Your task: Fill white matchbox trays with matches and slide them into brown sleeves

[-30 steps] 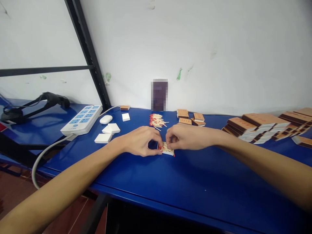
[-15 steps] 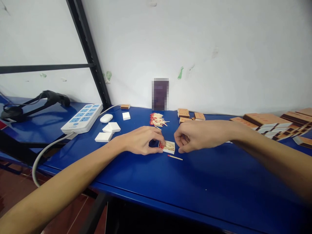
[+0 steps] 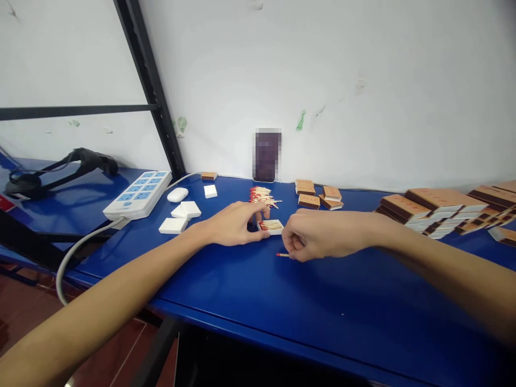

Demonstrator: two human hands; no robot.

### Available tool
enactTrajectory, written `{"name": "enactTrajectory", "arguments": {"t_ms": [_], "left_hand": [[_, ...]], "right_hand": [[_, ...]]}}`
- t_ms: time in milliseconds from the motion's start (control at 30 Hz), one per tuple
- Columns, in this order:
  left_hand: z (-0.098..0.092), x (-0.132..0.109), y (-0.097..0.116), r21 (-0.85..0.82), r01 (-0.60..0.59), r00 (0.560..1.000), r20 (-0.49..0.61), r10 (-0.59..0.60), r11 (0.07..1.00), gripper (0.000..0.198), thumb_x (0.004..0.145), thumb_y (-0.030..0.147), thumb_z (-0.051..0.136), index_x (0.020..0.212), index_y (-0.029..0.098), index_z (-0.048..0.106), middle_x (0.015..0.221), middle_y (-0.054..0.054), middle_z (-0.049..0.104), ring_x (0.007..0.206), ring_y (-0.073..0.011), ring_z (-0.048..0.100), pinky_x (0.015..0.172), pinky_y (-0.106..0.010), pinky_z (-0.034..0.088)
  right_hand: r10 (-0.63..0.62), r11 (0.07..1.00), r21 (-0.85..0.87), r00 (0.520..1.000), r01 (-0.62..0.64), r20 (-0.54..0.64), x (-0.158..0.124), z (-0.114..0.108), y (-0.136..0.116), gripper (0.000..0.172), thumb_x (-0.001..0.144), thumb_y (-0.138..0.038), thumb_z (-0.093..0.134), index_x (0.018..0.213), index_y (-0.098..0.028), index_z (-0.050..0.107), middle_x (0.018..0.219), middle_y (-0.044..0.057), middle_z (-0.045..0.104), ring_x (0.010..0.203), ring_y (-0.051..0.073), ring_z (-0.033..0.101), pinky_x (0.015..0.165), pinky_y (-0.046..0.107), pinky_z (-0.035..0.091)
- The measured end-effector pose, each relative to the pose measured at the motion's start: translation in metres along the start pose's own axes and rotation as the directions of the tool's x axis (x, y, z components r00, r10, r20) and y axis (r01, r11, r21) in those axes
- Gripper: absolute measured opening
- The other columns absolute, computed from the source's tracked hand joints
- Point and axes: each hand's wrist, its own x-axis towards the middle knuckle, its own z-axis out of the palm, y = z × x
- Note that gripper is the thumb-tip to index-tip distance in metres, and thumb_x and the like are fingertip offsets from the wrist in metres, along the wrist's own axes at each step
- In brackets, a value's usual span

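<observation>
Small white cardboard matchbox tray (image 3: 271,226), lying flat on the blue table (image 3: 282,301) near its middle, already packed with red-tipped matches and, by the look, nearly full, but not yet covered by any sleeve. Held at its left end by the closed fingers of the left hand (image 3: 236,224); just beside it, to the right, the right hand (image 3: 318,242) curled down over one loose red-tipped wooden match (image 3: 281,255), fingertips touching the stick, real pinch or not impossible to tell. Farther back, loose pile of matches (image 3: 262,196), brown cardboard sleeves (image 3: 318,194) and white trays (image 3: 180,217) lying ready, so plenty probably left.
</observation>
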Motion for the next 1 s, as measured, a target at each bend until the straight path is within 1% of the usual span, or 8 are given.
{"name": "enactTrajectory", "arguments": {"t_ms": [133, 200, 400, 500, 600, 667, 767, 1000], "left_hand": [[0.002, 0.0, -0.001, 0.041, -0.036, 0.999, 0.009, 0.036, 0.999, 0.034, 0.082, 0.043, 0.06, 0.106, 0.019, 0.056, 0.086, -0.002, 0.062, 0.075, -0.0163, 0.057, 0.07, -0.029, 0.042], [0.003, 0.0, -0.002, 0.04, -0.063, 0.998, 0.016, 0.062, 0.997, 0.035, 0.082, 0.042, 0.062, 0.107, 0.019, 0.056, 0.09, -0.002, 0.063, 0.079, -0.0164, 0.057, 0.073, -0.029, 0.042], [0.004, 0.001, -0.002, 0.036, -0.108, 0.994, -0.006, 0.109, 0.993, 0.039, 0.081, 0.044, 0.066, 0.11, 0.019, 0.06, 0.096, -0.004, 0.065, 0.083, -0.0165, 0.058, 0.076, -0.03, 0.043], [0.003, 0.002, -0.002, 0.027, -0.117, 0.993, -0.009, 0.117, 0.993, 0.04, 0.08, 0.043, 0.067, 0.111, 0.019, 0.061, 0.099, -0.004, 0.066, 0.082, -0.016, 0.058, 0.075, -0.029, 0.044], [0.002, 0.002, -0.003, 0.001, -0.107, 0.994, -0.005, 0.107, 0.994, 0.038, 0.079, 0.044, 0.068, 0.107, 0.018, 0.062, 0.099, -0.004, 0.067, 0.08, -0.0154, 0.059, 0.073, -0.029, 0.044], [0.001, 0.001, -0.004, -0.023, -0.091, 0.996, 0.005, 0.091, 0.996, 0.039, 0.078, 0.047, 0.068, 0.103, 0.018, 0.062, 0.095, -0.003, 0.067, 0.08, -0.0157, 0.059, 0.073, -0.029, 0.044], [0.001, 0.0, -0.005, -0.012, -0.068, 0.998, 0.004, 0.068, 0.998, 0.045, 0.077, 0.053, 0.068, 0.104, 0.018, 0.061, 0.095, -0.004, 0.066, 0.083, -0.0176, 0.059, 0.076, -0.031, 0.044], [-0.003, -0.002, -0.008, 0.064, -0.094, 0.985, -0.137, 0.102, 0.994, 0.032, 0.094, 0.045, 0.044, 0.104, 0.017, 0.057, 0.104, -0.006, 0.062, 0.096, -0.0199, 0.055, 0.087, -0.035, 0.043]], "right_hand": [[0.026, 0.999, -0.024, 0.973, -0.032, -0.229, 0.001, -0.007, 0.008, 0.015, 0.078, -0.03, 0.055, 0.076, -0.019, 0.064, 0.065, 0.0, 0.063, 0.053, 0.011, 0.049, 0.052, 0.026, 0.032], [0.023, 0.998, -0.044, 0.96, -0.036, -0.278, 0.004, -0.007, 0.011, 0.016, 0.08, -0.032, 0.053, 0.077, -0.019, 0.063, 0.065, 0.0, 0.061, 0.054, 0.011, 0.048, 0.053, 0.026, 0.031], [-0.013, 0.998, -0.058, 0.978, 0.001, -0.21, 0.011, 0.001, 0.008, 0.012, 0.081, -0.023, 0.052, 0.072, -0.018, 0.056, 0.062, -0.001, 0.056, 0.053, 0.01, 0.044, 0.054, 0.026, 0.031], [-0.016, 0.998, -0.056, 0.96, 0.0, -0.281, 0.01, 0.001, 0.01, 0.017, 0.084, -0.035, 0.053, 0.081, -0.019, 0.058, 0.072, 0.002, 0.06, 0.059, 0.013, 0.048, 0.055, 0.026, 0.032], [-0.012, 0.998, -0.065, 0.938, -0.011, -0.346, 0.01, 0.003, 0.015, 0.035, 0.08, -0.05, 0.058, 0.096, -0.019, 0.059, 0.085, 0.006, 0.062, 0.07, 0.017, 0.053, 0.058, 0.027, 0.034], [0.0, 0.997, -0.069, 0.946, -0.024, -0.325, 0.013, 0.006, 0.017, 0.041, 0.077, -0.052, 0.061, 0.1, -0.018, 0.06, 0.087, 0.007, 0.063, 0.073, 0.019, 0.054, 0.059, 0.028, 0.035], [0.009, 0.997, -0.075, 0.963, -0.03, -0.268, 0.017, 0.009, 0.019, 0.037, 0.077, -0.05, 0.061, 0.095, -0.017, 0.063, 0.085, 0.006, 0.064, 0.071, 0.019, 0.055, 0.059, 0.028, 0.035], [0.069, 0.991, -0.094, 0.967, -0.095, -0.244, 0.015, 0.002, 0.02, 0.035, 0.076, -0.05, 0.062, 0.09, -0.018, 0.066, 0.082, 0.005, 0.065, 0.071, 0.019, 0.056, 0.059, 0.029, 0.035]]}}
